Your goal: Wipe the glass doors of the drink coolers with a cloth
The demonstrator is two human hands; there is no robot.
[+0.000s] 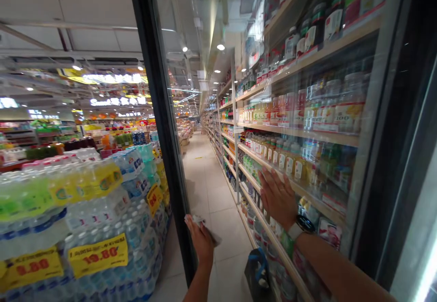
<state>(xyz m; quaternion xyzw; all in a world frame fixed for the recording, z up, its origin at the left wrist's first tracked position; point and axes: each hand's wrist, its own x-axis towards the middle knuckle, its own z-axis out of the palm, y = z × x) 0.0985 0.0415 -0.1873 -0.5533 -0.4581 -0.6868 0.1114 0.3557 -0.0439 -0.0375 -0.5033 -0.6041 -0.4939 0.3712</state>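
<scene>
A tall glass door (205, 174) with a black frame (167, 124) stands swung open in front of me. Low down beside that frame, my left hand (201, 240) has a crumpled whitish cloth (198, 220) under its fingers, held against the pane. The cloth is partly hidden by the hand, so its full shape does not show. My right hand (280, 199) lies flat with fingers stretched on the glass, holding nothing. A dark-faced watch (305, 223) sits on the right wrist. Shelves of bottled drinks show in the pane behind that hand.
Stacked packs of bottled drinks (112, 193) with yellow price signs (98, 254) stand on the left. A dark container (256, 270) with something blue on it shows low in the pane. A tiled aisle (205, 156) and a long row of shelves (232, 133) appear through or in the glass.
</scene>
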